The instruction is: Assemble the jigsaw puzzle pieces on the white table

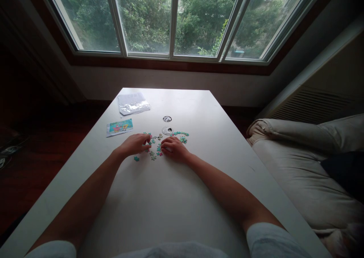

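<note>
Pieces [158,149] lie loose on the surface [170,205], between and around the left hand [137,143] and right hand [175,149]. Left fingers stand slightly parted; whether right fingers hold anything cannot be told. A dragging wrist could scatter pieces. Count: two discs [167,131], one card [119,127], one bag [133,103]; pieces, partly hidden, uncountable.

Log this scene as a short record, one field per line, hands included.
Surface: white table
Left: left hand at the puzzle pieces, thumb and fingers apart
Right: right hand among the pieces, fingers curled; grip unclear
Pieces: mostly green, some pink; too small to tell if any are joined
Beyond left hand: picture card, then clear plastic packet
Beyond pieces: two round items, nature unclear
Surroundings: window ahead, pale sofa at right
</note>
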`<move>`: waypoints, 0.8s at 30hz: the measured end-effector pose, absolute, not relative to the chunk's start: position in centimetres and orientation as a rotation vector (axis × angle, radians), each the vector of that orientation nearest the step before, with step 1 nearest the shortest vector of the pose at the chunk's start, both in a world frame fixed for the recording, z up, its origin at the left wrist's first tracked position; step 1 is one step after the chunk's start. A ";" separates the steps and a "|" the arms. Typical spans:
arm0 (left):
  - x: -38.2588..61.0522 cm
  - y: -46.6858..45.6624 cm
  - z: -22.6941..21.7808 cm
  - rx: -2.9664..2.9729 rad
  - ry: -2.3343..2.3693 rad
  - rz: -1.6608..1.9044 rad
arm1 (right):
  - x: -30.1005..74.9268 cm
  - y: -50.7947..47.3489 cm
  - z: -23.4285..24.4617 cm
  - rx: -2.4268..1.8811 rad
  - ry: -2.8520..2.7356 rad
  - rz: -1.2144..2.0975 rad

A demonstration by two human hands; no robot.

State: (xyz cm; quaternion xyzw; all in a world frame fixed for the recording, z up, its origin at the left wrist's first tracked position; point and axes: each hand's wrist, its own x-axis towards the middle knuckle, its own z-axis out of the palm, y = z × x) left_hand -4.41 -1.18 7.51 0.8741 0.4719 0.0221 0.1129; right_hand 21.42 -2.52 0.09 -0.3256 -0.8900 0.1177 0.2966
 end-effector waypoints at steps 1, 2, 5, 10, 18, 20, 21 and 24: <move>-4.2 -1.2 7.5 2.565 1.381 0.075 | 21.4 -2.5 0.1 -0.865 -2.367 0.315; -4.2 -1.2 7.5 2.566 1.382 0.083 | 21.4 -2.5 0.1 -0.865 -2.368 0.316; -4.9 -1.1 7.9 2.589 1.388 0.058 | 21.4 -2.5 0.0 -0.866 -2.367 0.318; -6.1 -1.3 8.2 2.559 1.437 -0.206 | 21.4 -2.4 -0.2 -0.860 -2.363 0.313; -5.3 -1.7 7.6 2.543 1.491 -0.250 | 21.4 -2.2 -0.2 -0.864 -2.366 0.310; -5.3 -1.7 7.7 2.556 1.484 -0.223 | 21.4 -2.2 -0.2 -0.865 -2.365 0.311; -5.3 -1.7 7.7 2.560 1.479 -0.213 | 21.4 -2.3 -0.2 -0.863 -2.365 0.312; -5.4 -1.6 7.7 2.558 1.460 -0.197 | 21.5 -2.3 -0.1 -0.860 -2.364 0.312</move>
